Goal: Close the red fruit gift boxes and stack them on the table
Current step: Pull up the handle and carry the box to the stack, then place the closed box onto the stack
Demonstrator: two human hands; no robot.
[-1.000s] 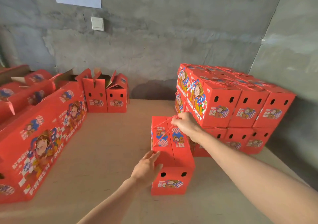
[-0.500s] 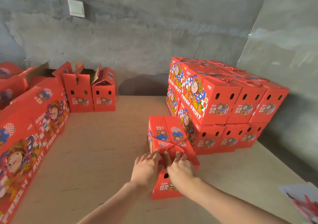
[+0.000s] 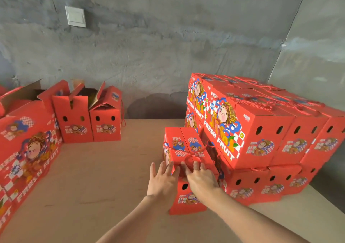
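Tan table top [image 3: 93, 177] gives you bare room left of and in front of the red closed box [image 3: 186, 145], which sits mid-table just beside the two-tier stack of closed boxes [image 3: 261, 130]. Two open boxes [image 3: 74, 119] stand back left, flaps up, contents unclear. Your left hand [image 3: 164, 181] and right hand [image 3: 202, 180] press flat, fingers spread, on the box's near top edge.

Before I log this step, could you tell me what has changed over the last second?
The right hand let go of the red cord at the far end of the closed box and drew back to its near end, where it now rests on the top beside the left hand. The left hand shifted only slightly. That box, the stack and the open boxes stayed put.
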